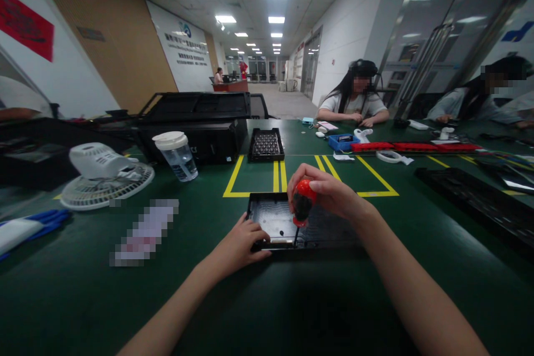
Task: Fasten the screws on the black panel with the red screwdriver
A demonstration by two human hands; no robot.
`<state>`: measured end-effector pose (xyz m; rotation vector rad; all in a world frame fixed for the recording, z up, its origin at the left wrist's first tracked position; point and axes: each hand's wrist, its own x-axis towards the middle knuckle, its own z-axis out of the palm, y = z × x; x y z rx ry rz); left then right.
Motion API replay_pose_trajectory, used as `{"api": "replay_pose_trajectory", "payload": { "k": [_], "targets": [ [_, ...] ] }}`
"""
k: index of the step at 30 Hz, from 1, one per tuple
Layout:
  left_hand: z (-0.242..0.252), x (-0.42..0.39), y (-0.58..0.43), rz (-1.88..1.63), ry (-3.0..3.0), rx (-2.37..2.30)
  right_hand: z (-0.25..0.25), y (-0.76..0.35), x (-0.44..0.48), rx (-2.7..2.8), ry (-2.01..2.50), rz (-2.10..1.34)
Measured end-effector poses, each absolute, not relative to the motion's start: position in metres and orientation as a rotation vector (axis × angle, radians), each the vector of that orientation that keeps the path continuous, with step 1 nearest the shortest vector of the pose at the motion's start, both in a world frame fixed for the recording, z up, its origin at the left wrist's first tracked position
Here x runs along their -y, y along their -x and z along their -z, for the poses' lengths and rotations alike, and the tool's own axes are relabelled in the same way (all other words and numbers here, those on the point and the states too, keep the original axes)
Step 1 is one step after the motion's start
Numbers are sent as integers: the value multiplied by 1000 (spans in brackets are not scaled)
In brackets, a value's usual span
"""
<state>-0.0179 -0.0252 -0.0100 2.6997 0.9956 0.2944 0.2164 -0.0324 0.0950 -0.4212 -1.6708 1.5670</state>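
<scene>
A shallow black rectangular housing lies on the green table in front of me, its raised rim facing up. My left hand grips its near left corner, fingers bent over the edge. From above, my right hand is wrapped around the red-and-black handle of a screwdriver. The screwdriver's dark shaft points almost straight down to the housing's near side; whether its tip sits in a screw I cannot make out. My right arm covers part of the housing's right side.
Beyond the housing, yellow tape marks the table, with a black ribbed tray behind it. Leftward are a lidded cup, a white fan and blue-white gloves. A long black frame lies right. People sit across the table.
</scene>
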Motion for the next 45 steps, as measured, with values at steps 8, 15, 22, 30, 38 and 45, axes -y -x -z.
{"api": "replay_pose_trajectory", "payload": {
  "k": [8,15,22,30,38,45],
  "targets": [
    [9,25,17,-287,-2701,-995,-96,-217,35,1712,458,-1530],
    [9,25,17,-282,-2711,-994,-97,-218,36,1734,449,-1519],
    [6,26,16,-265,-2696,-1007,-99,-220,38,1763,485,-1491],
    [9,26,17,-273,-2703,-1005,-98,-219,37,1769,476,-1485],
    [9,26,16,-280,-2717,-1004,-97,-219,36,1771,474,-1479],
    [7,27,16,-266,-2709,-1013,-98,-219,37,1795,502,-1472]
  ]
}}
